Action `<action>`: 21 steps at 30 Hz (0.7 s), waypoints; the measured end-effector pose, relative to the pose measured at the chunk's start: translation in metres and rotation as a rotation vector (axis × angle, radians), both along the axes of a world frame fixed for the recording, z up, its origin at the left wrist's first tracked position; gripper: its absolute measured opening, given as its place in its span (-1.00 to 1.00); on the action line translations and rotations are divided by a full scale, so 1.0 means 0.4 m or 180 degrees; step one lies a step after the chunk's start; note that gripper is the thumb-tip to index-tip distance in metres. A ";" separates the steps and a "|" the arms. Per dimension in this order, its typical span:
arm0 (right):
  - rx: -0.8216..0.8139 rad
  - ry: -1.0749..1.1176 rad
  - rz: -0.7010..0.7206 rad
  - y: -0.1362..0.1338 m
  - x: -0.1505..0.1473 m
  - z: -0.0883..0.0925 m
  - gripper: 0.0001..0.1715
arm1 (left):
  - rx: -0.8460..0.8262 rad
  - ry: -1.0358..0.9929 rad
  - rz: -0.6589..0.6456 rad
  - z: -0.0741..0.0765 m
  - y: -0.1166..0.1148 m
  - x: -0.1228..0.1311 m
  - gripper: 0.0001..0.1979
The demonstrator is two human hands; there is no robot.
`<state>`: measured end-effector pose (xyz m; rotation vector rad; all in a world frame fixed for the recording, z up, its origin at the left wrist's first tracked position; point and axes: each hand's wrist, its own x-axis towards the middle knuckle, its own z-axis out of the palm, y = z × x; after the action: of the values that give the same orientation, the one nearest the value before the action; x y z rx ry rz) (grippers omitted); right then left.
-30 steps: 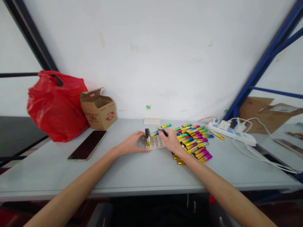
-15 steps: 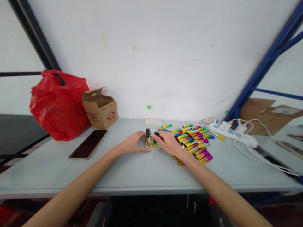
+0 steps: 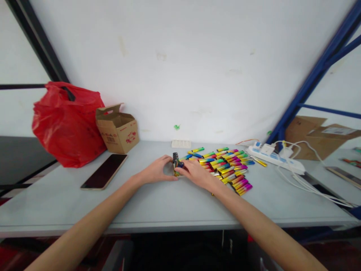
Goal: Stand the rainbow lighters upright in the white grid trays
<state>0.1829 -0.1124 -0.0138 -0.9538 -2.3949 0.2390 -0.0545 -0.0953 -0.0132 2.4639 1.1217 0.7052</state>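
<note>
Several lighters with black tops and gold lower parts stand upright in a group between my hands. My left hand curves around their left side, thumb at the near side and fingers at the far side, holding the small slotted white tray they stand in. The tray is mostly hidden by the hands. My right hand pinches another lighter with a dark top, against the right side of the standing ones. Right of it lies a spread of loose lighters, shiny gold with green, blue, red and magenta ends.
Behind the hands, a second white slotted tray lies by the wall. To the left are a phone, an open cardboard box and a red plastic bag. A white power strip with plugs and cables lies right.
My right hand has moved slightly left with its lighter, up against the standing lighters. My left hand keeps its place at the tray. The view has shifted slightly.
</note>
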 end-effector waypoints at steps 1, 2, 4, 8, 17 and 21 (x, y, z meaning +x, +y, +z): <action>0.0072 -0.0094 -0.0070 -0.002 -0.005 0.000 -0.62 | -0.0001 -0.0006 -0.0005 0.000 0.000 0.000 -0.32; 0.0135 -0.0198 -0.0165 -0.003 -0.010 0.002 -0.59 | -0.0004 -0.0006 -0.0016 0.001 -0.001 0.000 -0.33; 0.0188 -0.0400 -0.0320 -0.005 -0.015 0.008 -0.56 | -0.0014 0.0000 -0.0033 0.003 -0.001 0.001 -0.33; 0.0120 -0.0626 -0.0212 -0.001 -0.013 0.023 -0.58 | -0.0017 0.0014 -0.0041 0.006 -0.001 0.001 -0.31; 0.0220 -0.0666 -0.0178 -0.031 0.007 0.076 -0.49 | -0.0016 0.0075 -0.0027 0.000 0.007 -0.002 -0.28; -0.0057 -0.0215 0.0163 -0.082 0.157 0.103 -0.62 | 0.0019 0.0161 0.0097 0.000 0.007 -0.003 -0.23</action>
<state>0.2455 -0.1452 0.0273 -0.9230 -2.4851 0.2514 -0.0556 -0.0926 -0.0133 2.4876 1.1795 0.6593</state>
